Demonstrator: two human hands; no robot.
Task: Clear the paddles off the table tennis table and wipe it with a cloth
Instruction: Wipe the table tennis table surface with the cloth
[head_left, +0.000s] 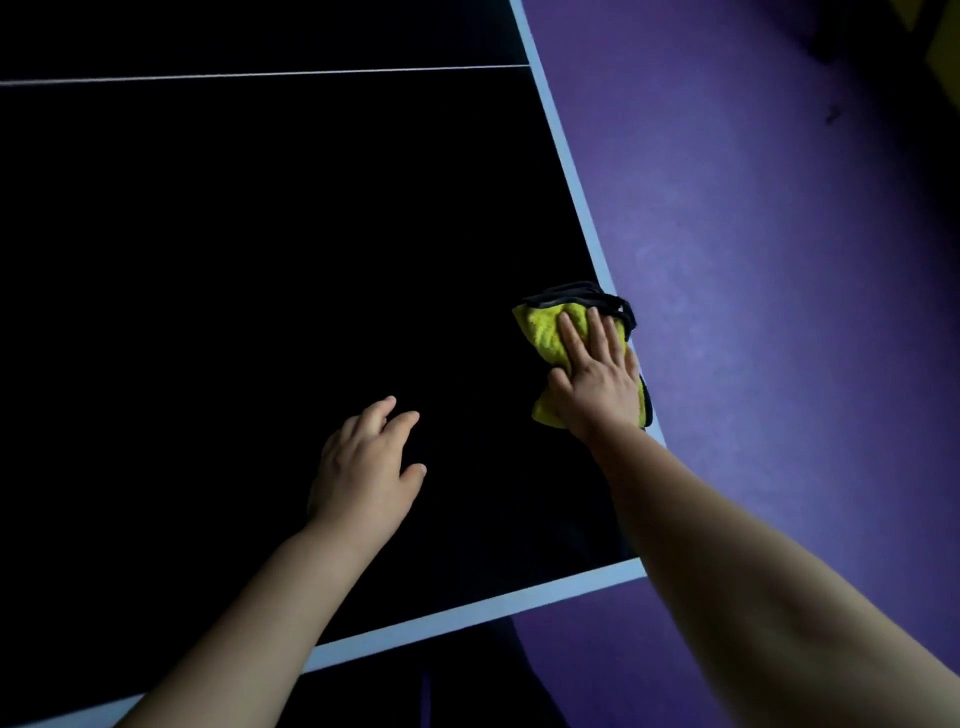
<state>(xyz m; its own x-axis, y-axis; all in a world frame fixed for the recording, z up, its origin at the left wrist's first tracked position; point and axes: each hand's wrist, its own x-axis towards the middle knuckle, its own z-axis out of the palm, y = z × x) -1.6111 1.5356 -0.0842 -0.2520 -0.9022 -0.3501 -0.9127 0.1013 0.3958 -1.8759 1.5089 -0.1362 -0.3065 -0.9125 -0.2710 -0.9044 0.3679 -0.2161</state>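
Note:
The dark table tennis table (234, 260) fills the left and middle of the head view, edged with a pale line. A folded yellow cloth (543, 330) with black trim lies at the table's right edge. My right hand (597, 376) presses flat on the cloth with straight fingers. My left hand (366, 465) rests on the bare table surface to the left, fingers relaxed and holding nothing. No paddle is in view.
A thin white centre line (260, 74) crosses the table at the top. Purple floor (779, 234) lies beyond the right edge and below the near edge (467, 616) of the table.

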